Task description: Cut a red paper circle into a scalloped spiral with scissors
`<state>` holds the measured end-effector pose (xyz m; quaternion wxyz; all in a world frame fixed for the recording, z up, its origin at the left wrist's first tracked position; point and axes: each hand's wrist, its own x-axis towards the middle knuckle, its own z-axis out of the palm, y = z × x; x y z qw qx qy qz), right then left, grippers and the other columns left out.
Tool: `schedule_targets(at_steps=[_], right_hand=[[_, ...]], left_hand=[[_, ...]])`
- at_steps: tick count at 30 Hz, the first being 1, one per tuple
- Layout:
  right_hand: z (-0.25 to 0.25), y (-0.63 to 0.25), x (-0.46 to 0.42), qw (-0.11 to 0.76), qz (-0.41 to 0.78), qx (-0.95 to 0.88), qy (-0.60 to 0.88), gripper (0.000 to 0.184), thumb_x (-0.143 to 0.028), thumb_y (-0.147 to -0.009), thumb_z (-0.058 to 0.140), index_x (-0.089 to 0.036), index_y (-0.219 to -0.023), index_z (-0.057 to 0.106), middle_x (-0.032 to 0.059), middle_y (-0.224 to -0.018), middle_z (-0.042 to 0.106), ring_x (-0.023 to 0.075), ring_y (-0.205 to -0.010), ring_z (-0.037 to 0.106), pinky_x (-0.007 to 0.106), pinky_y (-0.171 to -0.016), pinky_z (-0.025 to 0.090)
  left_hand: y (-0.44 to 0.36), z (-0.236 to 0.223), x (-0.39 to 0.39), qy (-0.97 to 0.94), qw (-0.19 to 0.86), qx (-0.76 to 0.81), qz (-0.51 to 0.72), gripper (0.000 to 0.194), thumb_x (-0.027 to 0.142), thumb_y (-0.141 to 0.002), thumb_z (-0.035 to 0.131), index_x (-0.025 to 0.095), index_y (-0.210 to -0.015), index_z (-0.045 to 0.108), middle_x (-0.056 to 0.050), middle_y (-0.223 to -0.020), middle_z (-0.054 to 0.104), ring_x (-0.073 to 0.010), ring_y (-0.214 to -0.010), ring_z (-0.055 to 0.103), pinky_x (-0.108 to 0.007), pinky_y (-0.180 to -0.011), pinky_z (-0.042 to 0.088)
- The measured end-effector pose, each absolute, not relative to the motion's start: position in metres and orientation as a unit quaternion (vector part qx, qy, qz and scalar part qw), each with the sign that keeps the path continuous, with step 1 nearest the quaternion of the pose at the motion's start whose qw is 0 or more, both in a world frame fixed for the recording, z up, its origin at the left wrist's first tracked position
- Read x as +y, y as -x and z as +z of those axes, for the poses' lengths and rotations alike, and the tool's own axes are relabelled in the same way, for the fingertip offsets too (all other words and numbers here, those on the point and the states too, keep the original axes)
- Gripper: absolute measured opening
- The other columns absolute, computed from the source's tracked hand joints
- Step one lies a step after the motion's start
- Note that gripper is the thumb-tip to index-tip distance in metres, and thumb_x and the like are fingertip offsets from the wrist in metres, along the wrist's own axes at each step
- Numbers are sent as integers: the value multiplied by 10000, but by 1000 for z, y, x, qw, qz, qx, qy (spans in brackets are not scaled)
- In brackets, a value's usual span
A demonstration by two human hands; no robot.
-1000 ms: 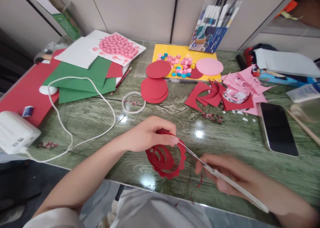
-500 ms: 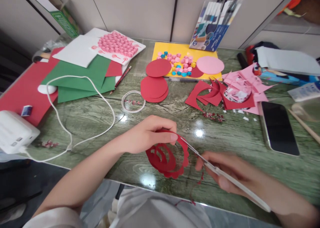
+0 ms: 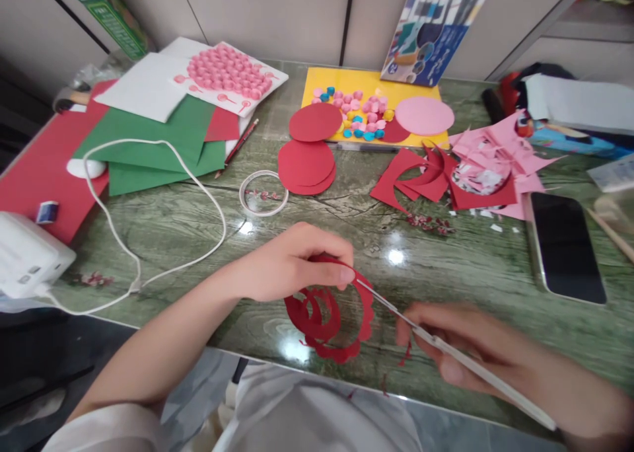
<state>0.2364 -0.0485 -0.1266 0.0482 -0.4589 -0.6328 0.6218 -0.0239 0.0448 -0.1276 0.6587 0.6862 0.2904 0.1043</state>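
Observation:
Near the front of the table, my left hand [image 3: 302,260] pinches a red paper spiral [image 3: 364,330] between thumb and fingers. Its outer edge is scalloped, and the inner coils hang below the hand. My right hand [image 3: 458,349] grips white-handled scissors [image 3: 389,304], seen nearly edge-on. The blade tips meet the paper's edge close to my left thumb. A small red paper scrap [image 3: 405,354] hangs or lies beneath the right fingers; I cannot tell which.
Red paper circles [image 3: 304,168] and a tape roll [image 3: 241,197] lie beyond my hands. A phone [image 3: 567,247] rests at right, below pink paper scraps [image 3: 528,141]. A white cable [image 3: 222,221] loops at left. Behind are a yellow sheet [image 3: 317,78] and a brush pack [image 3: 421,49].
The view has shifted slightly. My right hand and the scissors have moved a little right and down, the blades looking more closed. The paper spiral's coils have swung slightly; my left hand keeps its pinch.

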Motion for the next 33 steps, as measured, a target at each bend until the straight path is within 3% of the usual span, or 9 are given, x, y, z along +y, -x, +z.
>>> schedule_targets(at_steps=[13, 26, 33], right_hand=[[-133, -247, -55, -23, 633, -611, 474, 375, -624, -844, 582, -345, -1069, 694, 41, -926, 689, 307, -904, 611, 406, -801, 466], [-132, -249, -56, -39, 617, -640, 457, 308, -496, -892, 595, -317, -1122, 693, 68, -1080, 744, 333, -1000, 650, 397, -791, 519], [-132, -247, -52, -35, 619, -664, 418, 238, -444, -916, 596, -316, -1081, 708, 52, -1079, 764, 310, -961, 677, 385, -786, 533]], left_hand=[[25, -126, 48, -715, 652, 245, 57, 270, 229, -890, 580, 137, -638, 554, 59, -554, 437, -53, -513, 381, -173, -482, 297], [25, -125, 48, -733, 642, 225, 13, 265, 202, -876, 573, 146, -622, 520, 61, -542, 424, -53, -505, 393, -182, -490, 296], [24, -127, 48, -735, 646, 205, 3, 258, 193, -864, 576, 153, -614, 522, 55, -546, 405, -67, -514, 374, -207, -494, 287]])
